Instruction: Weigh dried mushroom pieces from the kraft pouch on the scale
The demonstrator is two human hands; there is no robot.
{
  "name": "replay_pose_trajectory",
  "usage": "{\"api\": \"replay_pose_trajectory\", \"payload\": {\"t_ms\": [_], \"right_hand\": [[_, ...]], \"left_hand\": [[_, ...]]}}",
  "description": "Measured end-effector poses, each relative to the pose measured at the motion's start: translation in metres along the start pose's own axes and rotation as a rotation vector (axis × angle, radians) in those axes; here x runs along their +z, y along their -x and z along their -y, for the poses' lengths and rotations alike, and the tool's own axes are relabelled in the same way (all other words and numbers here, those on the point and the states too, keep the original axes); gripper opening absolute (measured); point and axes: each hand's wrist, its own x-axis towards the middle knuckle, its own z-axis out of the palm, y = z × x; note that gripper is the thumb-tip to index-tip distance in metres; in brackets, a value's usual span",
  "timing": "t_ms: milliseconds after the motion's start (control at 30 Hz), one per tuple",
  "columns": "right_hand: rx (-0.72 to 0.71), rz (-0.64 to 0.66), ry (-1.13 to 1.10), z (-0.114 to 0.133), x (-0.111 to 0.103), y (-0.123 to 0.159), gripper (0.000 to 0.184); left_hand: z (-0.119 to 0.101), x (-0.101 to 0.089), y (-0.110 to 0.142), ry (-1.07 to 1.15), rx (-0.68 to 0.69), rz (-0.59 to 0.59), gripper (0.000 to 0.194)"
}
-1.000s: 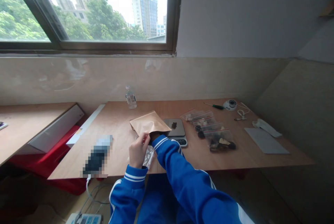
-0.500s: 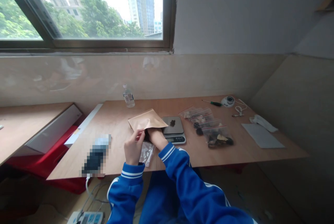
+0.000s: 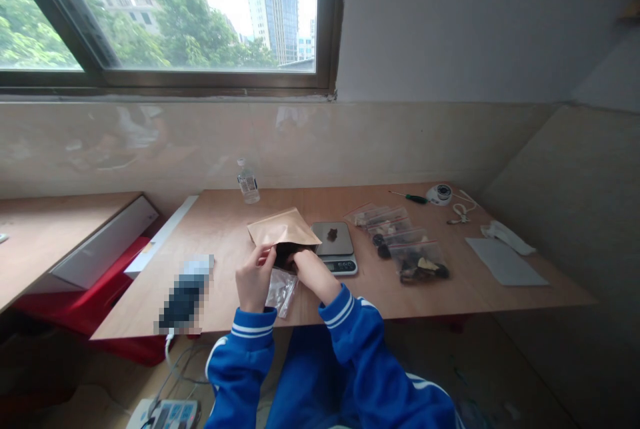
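1. The left hand pinches the open mouth of a brown paper pouch, which lies on the table just beyond both hands.
2. The right hand has its fingertips at the pouch's dark opening; its grip cannot be told.
3. A clear empty bag lies between the hands.
4. Right of the hands, a scale carries a small dark piece; further right, zip bags hold dark and pale pieces.

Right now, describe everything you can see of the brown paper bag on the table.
The brown paper bag is a flat kraft pouch, plain and unprinted, slightly creased. It lies on the wooden table just left of the small scale, with its dark open mouth toward the person. The left hand pinches the mouth's edge; the right hand has its fingers at the opening. Its contents are hidden.
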Motion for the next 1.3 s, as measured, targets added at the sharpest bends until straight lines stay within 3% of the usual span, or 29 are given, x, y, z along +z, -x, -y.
{"api": "replay_pose_trajectory", "payload": {"t_ms": [300, 400, 567, 767, 933, 1067, 1200, 1300], "right_hand": [[0.029, -0.054, -0.072, -0.001, 0.005, 0.008, 0.023], [0.067, -0.083, -0.044, -0.004, 0.010, 0.008, 0.029], [0.017, -0.081, -0.062, -0.011, 0.014, 0.010, 0.025], [-0.014, -0.073, -0.225, -0.017, 0.010, 0.011, 0.026], [-0.071, -0.207, -0.497, -0.017, 0.001, 0.024, 0.020], [0.015, -0.401, -0.816, -0.047, -0.007, 0.032, 0.020], [0.208, -0.658, -0.751, -0.098, -0.011, 0.021, 0.026], [0.315, -0.691, -0.711, -0.121, -0.011, 0.009, 0.029]], "left_hand": [[0.002, 0.001, 0.004, 0.017, -0.030, -0.020, 0.026], [0.000, 0.002, 0.006, 0.032, -0.037, -0.003, 0.024], [-0.003, 0.002, 0.009, 0.041, -0.044, 0.006, 0.023], [-0.001, 0.004, 0.013, 0.038, -0.063, 0.018, 0.022], [0.002, 0.009, 0.014, -0.029, -0.024, 0.019, 0.023], [0.005, 0.010, 0.010, -0.069, -0.005, 0.018, 0.023], [0.004, 0.011, 0.005, -0.116, -0.011, -0.020, 0.023], [0.002, 0.009, 0.000, -0.118, -0.008, -0.021, 0.024]]}}
